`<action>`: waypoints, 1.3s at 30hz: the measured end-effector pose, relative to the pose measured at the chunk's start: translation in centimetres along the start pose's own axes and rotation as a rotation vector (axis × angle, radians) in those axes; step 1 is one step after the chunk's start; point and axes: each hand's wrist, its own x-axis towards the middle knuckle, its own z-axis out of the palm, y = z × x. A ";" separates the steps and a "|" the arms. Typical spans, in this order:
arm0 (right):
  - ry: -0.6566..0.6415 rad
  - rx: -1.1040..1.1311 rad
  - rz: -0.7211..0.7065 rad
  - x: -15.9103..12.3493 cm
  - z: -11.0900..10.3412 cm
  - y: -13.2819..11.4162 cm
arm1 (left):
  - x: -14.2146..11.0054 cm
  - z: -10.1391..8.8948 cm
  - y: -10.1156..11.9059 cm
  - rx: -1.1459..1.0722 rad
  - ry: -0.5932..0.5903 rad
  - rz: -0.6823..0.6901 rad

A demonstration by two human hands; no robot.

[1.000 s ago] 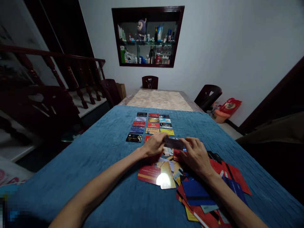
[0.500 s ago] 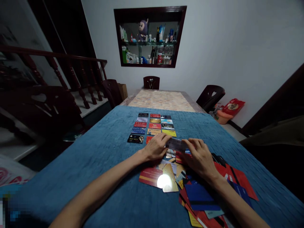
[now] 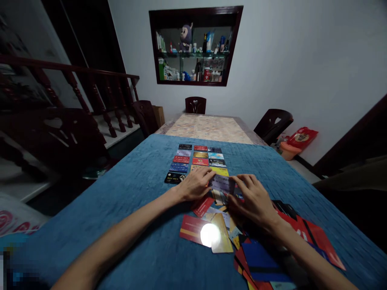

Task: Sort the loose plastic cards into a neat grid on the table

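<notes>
A greyish-purple card (image 3: pixel 222 184) lies between my two hands, just below the yellow card (image 3: pixel 219 171) at the near right of the laid-out rows. My left hand (image 3: pixel 196 184) pinches its left end and partly covers the row beneath. On its right end are the thumb and fingers of my right hand (image 3: pixel 253 200). Under and beside my right hand spreads a loose pile of cards, among them a blue one (image 3: pixel 263 259) and a gold one (image 3: pixel 222 233). A red card (image 3: pixel 192 228) with a bright glare spot overlaps the gold one.
Cards sit in three columns, with a black card (image 3: pixel 174 177) at the near left. A blue cloth (image 3: pixel 136 193) covers the near part of the table. Chairs (image 3: pixel 273 124) stand around it, and a wall cabinet (image 3: pixel 196 46) is behind.
The greyish-purple card has tipped flatter, and its printed face shows more clearly. A red card near my left wrist has come into view. The whole view has shifted slightly.
</notes>
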 end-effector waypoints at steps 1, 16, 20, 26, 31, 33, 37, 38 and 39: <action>-0.008 0.006 -0.009 0.4 0.1 0.0 | 0.0 -0.2 -0.3 0.014 -0.007 -0.001; -0.129 0.087 -0.106 8.6 4.2 0.3 | -0.5 -3.7 -6.3 0.131 -0.104 -0.109; -0.184 0.096 -0.090 11.1 5.6 0.0 | -0.6 -4.3 -8.4 0.132 -0.127 -0.146; -0.232 0.145 -0.070 14.4 7.9 -0.2 | -0.6 -4.3 -11.8 0.112 -0.123 -0.223; -0.303 0.148 -0.034 16.7 9.9 -0.3 | -0.5 -3.8 -14.6 0.109 -0.132 -0.277; -0.323 0.149 -0.027 17.5 10.7 -0.3 | -0.4 -3.6 -15.6 0.115 -0.141 -0.290; -0.371 0.156 -0.012 18.8 11.9 -0.2 | 0.1 -3.5 -17.1 0.137 -0.186 -0.330; -0.382 0.157 -0.005 19.1 12.3 -0.2 | 0.3 -3.5 -17.4 0.145 -0.205 -0.347; -0.391 0.158 0.003 19.3 12.6 -0.1 | 0.5 -3.5 -17.8 0.152 -0.223 -0.362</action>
